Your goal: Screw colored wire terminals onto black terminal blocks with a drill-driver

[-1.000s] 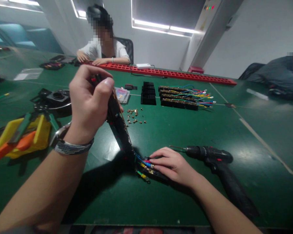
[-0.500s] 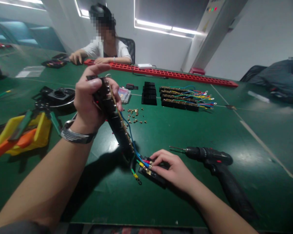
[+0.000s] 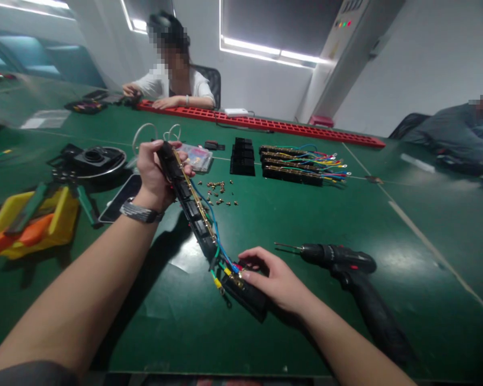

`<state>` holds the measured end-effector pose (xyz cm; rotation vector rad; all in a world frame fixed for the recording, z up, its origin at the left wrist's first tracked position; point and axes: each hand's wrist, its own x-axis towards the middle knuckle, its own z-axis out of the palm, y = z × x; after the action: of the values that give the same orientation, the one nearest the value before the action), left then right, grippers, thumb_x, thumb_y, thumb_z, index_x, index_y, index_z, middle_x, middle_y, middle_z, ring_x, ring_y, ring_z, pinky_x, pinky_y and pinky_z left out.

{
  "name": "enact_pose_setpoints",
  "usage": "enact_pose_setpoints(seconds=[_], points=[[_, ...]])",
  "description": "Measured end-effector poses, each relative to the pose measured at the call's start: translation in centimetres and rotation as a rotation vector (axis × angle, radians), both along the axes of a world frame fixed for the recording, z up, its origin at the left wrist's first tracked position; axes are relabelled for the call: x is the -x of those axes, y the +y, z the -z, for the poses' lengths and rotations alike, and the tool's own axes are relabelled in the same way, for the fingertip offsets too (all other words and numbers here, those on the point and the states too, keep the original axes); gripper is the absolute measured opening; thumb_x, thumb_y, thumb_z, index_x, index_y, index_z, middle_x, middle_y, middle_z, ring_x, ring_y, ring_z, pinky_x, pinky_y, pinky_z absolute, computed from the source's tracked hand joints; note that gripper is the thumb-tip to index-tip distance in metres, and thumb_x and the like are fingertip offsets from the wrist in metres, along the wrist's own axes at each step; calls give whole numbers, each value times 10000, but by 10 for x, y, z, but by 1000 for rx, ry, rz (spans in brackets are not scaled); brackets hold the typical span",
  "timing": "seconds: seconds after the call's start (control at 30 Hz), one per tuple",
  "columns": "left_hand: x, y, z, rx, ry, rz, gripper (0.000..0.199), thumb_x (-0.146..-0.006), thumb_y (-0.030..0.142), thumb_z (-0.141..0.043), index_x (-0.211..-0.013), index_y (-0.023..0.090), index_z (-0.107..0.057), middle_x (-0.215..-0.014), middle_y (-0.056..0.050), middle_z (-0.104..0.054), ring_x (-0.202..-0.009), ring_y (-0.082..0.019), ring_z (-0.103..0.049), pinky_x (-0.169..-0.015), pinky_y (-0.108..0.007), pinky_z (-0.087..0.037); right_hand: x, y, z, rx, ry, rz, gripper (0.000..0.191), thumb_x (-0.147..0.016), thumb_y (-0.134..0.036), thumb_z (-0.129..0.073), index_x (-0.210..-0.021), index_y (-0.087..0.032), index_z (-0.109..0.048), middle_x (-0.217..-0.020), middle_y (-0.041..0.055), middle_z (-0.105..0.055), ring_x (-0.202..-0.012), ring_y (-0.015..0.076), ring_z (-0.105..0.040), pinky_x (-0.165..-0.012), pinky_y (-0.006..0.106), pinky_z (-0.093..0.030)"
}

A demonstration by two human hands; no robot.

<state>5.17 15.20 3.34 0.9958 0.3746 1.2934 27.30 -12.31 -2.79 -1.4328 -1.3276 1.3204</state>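
My left hand (image 3: pixel 156 169) is closed around the upper end of a long black strip (image 3: pixel 193 206) with brass bars, held tilted above the table. Blue and green wires run from its lower end to a small black block (image 3: pixel 247 294). The fingers of my right hand (image 3: pixel 265 273) grip that block near the wire lugs. One green wire with a yellow sleeve and ring lug (image 3: pixel 221 288) hangs loose beside the block. Small brass screws (image 3: pixel 217 187) lie scattered beyond the strip.
A power drill (image 3: pixel 346 262) lies at the right. Wired strips (image 3: pixel 293 174) and black blocks (image 3: pixel 242 158) stand farther back. A yellow bin (image 3: pixel 64 220) with tools is at the left. Another person sits across the table behind a red rail (image 3: pixel 265 122); a second is at far right.
My left hand and the strip's upper end have moved down and away from the camera. The small block has turned and tilted under my right hand. A phone at the left has come into view.
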Motion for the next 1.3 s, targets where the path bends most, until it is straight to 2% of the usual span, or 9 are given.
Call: enact_pose_setpoints(seconds=[0.07, 0.17, 0.27, 0.37, 0.5, 0.67, 0.97, 1.2, 1.3], points=[[1, -1, 1, -34, -1, 25, 300, -814, 526, -660, -988, 284, -633, -750, -11, -686, -594, -158, -622, -554, -332, -454, 0, -1, -2, 0, 2, -25, 331, -919, -341, -767, -1224, -224, -714, -1174, 50, -732, -1105, 234, -670, -1018, 395, -486], [-3, -9, -5, -80, 25, 2, 289, -821, 539, -648, -968, 291, -636, -757, -7, -674, -582, -155, -623, -527, -324, -426, -1, 0, -4, -12, -7, -70, 332, -918, -336, -765, -1227, -224, -714, -1212, 56, -720, -1156, 248, -664, -1052, 406, -475], [-9, -24, -19, -129, 46, -82, 284, -771, 531, -656, -922, 291, -642, -678, 10, -641, -479, -150, -573, -431, -311, -379, -3, 0, -4, -30, -23, -112, 341, -918, -326, -765, -1240, -230, -709, -1220, 59, -715, -1173, 257, -657, -1064, 423, -474], [-16, -42, -37, -235, 65, -100, 264, -764, 496, -616, -904, 274, -642, -615, 19, -607, -404, -157, -554, -337, -300, -333, -3, -1, -4, -48, -46, -134, 339, -923, -321, -763, -1246, -235, -707, -1226, 63, -708, -1184, 262, -649, -1079, 439, -467], [-25, -68, -55, -366, 63, -125, 212, -773, 421, -608, -882, 239, -609, -599, 27, -583, -367, -155, -545, -292, -281, -365, -2, -2, -5, -18, -37, -136, 343, -926, -322, -748, -1255, -239, -696, -1217, 62, -705, -1193, 265, -639, -1081, 442, -470], [-33, -85, -57, -414, 81, -158, 166, -802, 324, -595, -939, 230, -591, -654, 38, -593, -378, -139, -551, -304, -253, -395, -1, -1, -4, -71, -44, -156, 338, -932, -312, -713, -1260, -235, -683, -1273, 76, -663, -1242, 269, -607, -1134, 461, -430], [-33, -82, -58, -418, 131, -174, 168, -837, 325, -616, -969, 224, -587, -674, 32, -625, -375, -151, -576, -322, -256, -387, -5, -1, -9, -38, 1, -230, 355, -997, -346, -661, -1342, -266, -640, -1387, 69, -633, -1341, 262, -569, -1165, 438, -418], [-32, -57, -49, -308, 141, -216, 156, -808, 338, -614, -912, 225, -585, -609, 27, -594, -385, -155, -543, -333, -291, -453, -3, -1, -2, -4, 10, -225, 393, -995, -381, -683, -1366, -261, -635, -1392, 76, -659, -1316, 267, -604, -1156, 455, -447], [-32, -52, -46, -294, 130, -217, 145, -813, 343, -603, -903, 229, -594, -589, 24, -591, -399, -155, -543, -333, -289, -455, -13, -1, -12, -26, -58, -165, 490, -966, -414, -733, -1414, -263, -604, -1429, 93, -649, -1343, 278, -598, -1184, 482, -429]])
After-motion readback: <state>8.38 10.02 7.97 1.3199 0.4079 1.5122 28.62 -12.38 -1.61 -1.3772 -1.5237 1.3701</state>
